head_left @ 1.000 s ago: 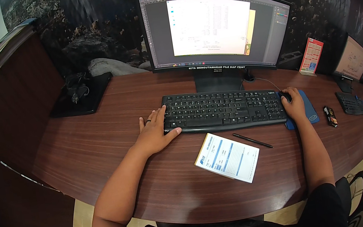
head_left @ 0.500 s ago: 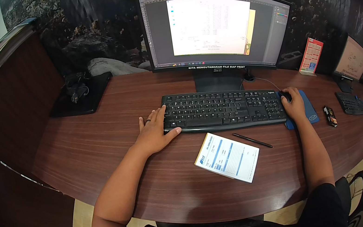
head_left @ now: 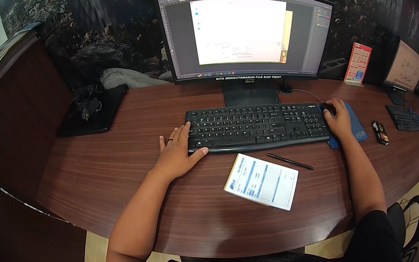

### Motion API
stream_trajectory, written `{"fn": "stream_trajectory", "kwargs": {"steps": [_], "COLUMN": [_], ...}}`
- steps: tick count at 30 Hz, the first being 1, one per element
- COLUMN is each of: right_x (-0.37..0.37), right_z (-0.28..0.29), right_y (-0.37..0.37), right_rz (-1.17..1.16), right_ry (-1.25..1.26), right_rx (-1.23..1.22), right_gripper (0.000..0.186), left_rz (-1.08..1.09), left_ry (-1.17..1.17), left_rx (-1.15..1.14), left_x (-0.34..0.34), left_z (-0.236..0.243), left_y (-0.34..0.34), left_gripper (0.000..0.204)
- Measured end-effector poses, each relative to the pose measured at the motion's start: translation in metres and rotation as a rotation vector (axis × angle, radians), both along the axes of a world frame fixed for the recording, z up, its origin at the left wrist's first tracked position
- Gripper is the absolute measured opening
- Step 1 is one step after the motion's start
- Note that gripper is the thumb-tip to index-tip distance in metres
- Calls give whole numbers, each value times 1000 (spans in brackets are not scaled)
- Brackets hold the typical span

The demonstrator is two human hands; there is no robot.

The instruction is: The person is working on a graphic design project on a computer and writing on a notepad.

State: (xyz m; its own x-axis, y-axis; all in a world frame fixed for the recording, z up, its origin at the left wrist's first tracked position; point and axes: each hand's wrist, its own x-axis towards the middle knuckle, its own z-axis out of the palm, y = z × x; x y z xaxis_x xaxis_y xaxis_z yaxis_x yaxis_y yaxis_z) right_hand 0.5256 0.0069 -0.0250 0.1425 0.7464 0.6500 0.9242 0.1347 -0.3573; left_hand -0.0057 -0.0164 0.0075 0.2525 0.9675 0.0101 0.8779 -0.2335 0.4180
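My left hand (head_left: 177, 152) lies with spread fingers at the left end of the black keyboard (head_left: 252, 124), its fingertips touching the left edge keys and its thumb at the lower edge. My right hand (head_left: 338, 117) rests curled on a dark computer mouse (head_left: 327, 108) on a blue mouse pad (head_left: 357, 130). Below the keyboard lie a white and blue printed form pad (head_left: 271, 181) and a thin black pen (head_left: 290, 161). A large monitor (head_left: 243, 28) stands behind the keyboard, showing a mostly white page with a yellow one behind it.
A brown desk (head_left: 93, 186) has a wooden partition (head_left: 10, 101) at left, topped with papers (head_left: 3, 58). A black flat device with cables (head_left: 105, 119) sits back left. At right are a red desk calendar (head_left: 356, 63), small black pack (head_left: 380, 132), second monitor (head_left: 406, 66) and second keyboard (head_left: 402, 118).
The white page on the main screen shows different content, with its upper part now mostly blank. The view has shifted very slightly. My hands stay in the same places.
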Motion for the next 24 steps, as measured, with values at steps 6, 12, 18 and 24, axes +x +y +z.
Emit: {"fn": "stream_trajectory", "kwargs": {"steps": [6, 12, 18, 24], "right_x": [1, 4, 4, 4], "right_z": [1, -2, -3, -2], "right_y": [-1, 4, 2, 3], "right_rz": [-42, -20, 0, 14], "right_ry": [66, 67, 50, 64], "right_rx": [-89, -32, -9, -19], "right_gripper": [27, 25, 25, 24], "left_rz": [-1, 1, 1, 3], "left_ry": [7, 31, 19, -1], "left_rx": [5, 23, 14, 11], "left_x": [0, -2, 0, 0], "left_z": [0, -5, -2, -3], "left_y": [1, 2, 1, 2], "left_gripper": [99, 100, 98, 98]}}
